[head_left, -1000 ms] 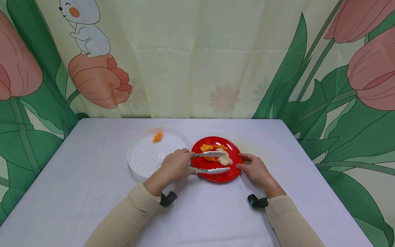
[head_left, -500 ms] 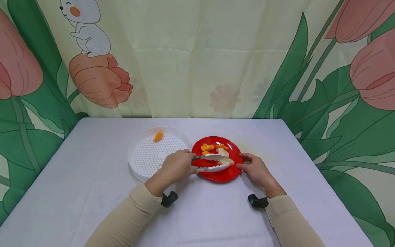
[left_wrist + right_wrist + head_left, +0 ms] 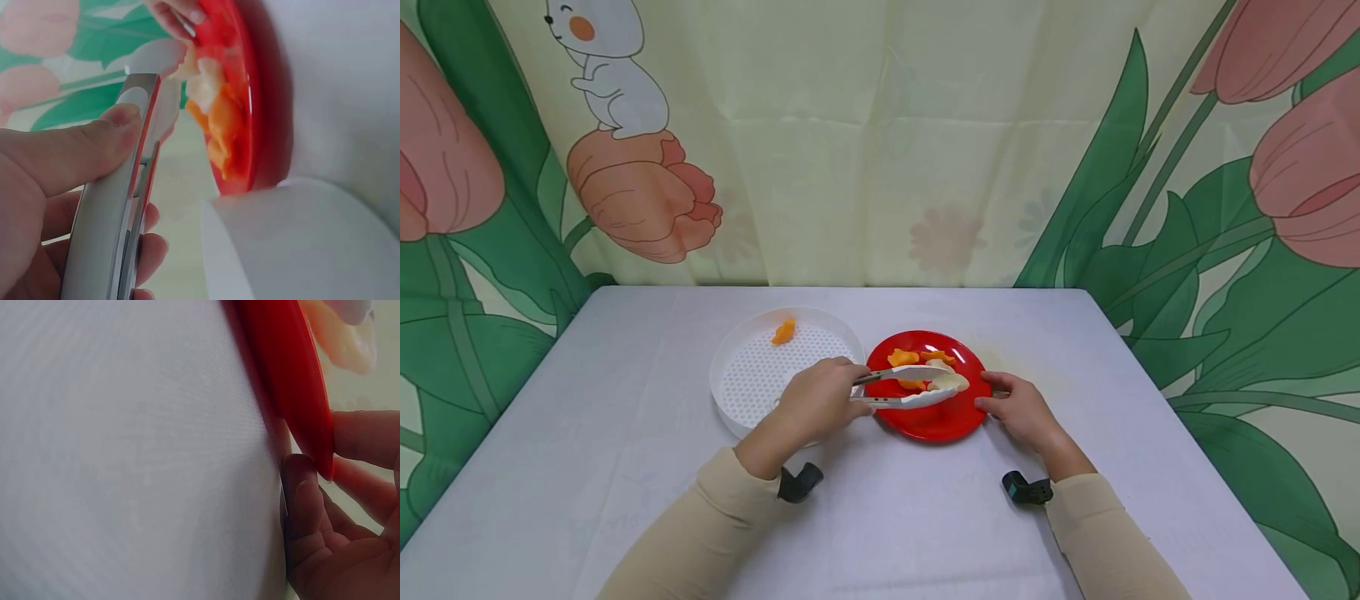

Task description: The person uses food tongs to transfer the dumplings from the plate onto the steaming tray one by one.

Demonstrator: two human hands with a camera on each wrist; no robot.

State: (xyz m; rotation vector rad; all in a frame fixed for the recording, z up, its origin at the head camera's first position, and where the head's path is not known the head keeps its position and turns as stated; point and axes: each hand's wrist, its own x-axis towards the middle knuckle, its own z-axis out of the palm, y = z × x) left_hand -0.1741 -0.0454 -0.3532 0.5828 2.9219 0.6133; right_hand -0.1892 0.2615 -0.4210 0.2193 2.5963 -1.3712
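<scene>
Shifted slightly leftward since half a second ago, the left hand has carried the tongs with it, and a pale piece has risen in the head view between their ends. Its thumb and fingers squeeze the tongs from opposite sides, pinching that piece over the red plate; the forearm slants in from lower left, hand above the right side of the white perforated tray. Unmoved, the right hand pinches the plate's right rim. Orange pieces lie on the plate.
</scene>
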